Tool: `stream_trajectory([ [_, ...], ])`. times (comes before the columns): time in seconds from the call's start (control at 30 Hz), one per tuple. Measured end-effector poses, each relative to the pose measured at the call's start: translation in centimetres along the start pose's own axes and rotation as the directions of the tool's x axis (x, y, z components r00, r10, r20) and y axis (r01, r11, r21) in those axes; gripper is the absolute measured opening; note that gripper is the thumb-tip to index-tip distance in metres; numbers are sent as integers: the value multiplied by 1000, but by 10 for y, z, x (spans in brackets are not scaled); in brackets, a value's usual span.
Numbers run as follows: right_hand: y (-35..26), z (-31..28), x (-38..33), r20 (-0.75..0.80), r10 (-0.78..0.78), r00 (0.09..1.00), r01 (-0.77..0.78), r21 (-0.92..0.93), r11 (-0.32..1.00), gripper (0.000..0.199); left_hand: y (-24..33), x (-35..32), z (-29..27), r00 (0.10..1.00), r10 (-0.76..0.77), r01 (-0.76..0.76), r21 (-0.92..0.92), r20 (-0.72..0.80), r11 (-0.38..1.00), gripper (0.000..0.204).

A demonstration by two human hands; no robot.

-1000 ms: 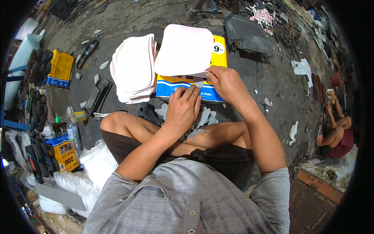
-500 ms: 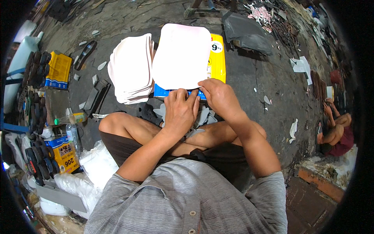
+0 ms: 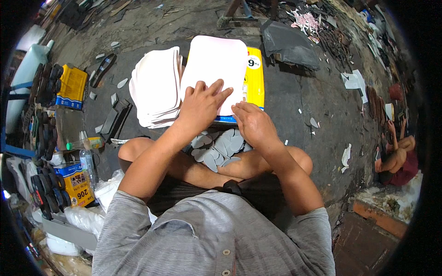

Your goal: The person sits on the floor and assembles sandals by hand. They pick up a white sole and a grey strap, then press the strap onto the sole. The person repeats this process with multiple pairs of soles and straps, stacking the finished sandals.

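Observation:
A white rounded sheet (image 3: 216, 60) lies on a yellow and blue tin-like container (image 3: 255, 87) in front of me. My left hand (image 3: 200, 103) rests palm down on the sheet's near left part, fingers spread. At the near right corner, my right hand (image 3: 254, 124) has its fingers close together on the sheet's edge; its thumb is mostly hidden. Left of the container, touching it or nearly so, is a stack of similar white sheets (image 3: 156, 83). Grey cut-out pieces (image 3: 221, 149) lie in a heap between my crossed legs.
Sandals hang on a rack (image 3: 43, 124) at the left, near a yellow container (image 3: 72, 85), bottles (image 3: 86, 158) and plastic bags (image 3: 85, 218). A dark sheet-like slab (image 3: 290, 43) lies at the far right. Scraps dot the floor. Another person (image 3: 400, 161) sits at the right edge.
My left hand has moved from the sheet's near edge up onto its surface, its fingers spreading. My right hand stays by the near right corner. More of the grey pieces show.

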State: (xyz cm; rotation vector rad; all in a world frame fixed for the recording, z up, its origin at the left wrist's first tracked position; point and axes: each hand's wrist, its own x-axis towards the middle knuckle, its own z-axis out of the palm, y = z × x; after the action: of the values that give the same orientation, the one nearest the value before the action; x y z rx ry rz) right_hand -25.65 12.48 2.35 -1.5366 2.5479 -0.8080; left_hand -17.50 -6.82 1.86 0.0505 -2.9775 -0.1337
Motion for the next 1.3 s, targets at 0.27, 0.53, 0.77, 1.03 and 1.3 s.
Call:
stream_trajectory([
  [0.27, -5, -6, 8, -116, 41, 992, -30, 94, 995, 19, -2, 23, -28, 957, -2, -8, -35, -290, 999, 52],
  [0.53, -48, -140, 52, -583, 248, 774, -66, 316, 946, 15, 76, -65, 15, 979, 105, -190, -579, -177, 793, 29],
  [0.77, -74, -177, 126, -481, 7, 877, -56, -87, 995, 43, 96, -72, 58, 977, -136, 210, -631, 165, 747, 27],
  [1.03, -10, -77, 117, -169, 28, 985, 9, 212, 977, 48, 67, -82, 29, 805, -353, 592, -679, 476, 434, 33],
  [1.3, -57, -10, -72, 148, -92, 985, 71, 139, 988, 42, 51, -108, 10, 570, -115, 582, -499, 814, -642, 17],
])
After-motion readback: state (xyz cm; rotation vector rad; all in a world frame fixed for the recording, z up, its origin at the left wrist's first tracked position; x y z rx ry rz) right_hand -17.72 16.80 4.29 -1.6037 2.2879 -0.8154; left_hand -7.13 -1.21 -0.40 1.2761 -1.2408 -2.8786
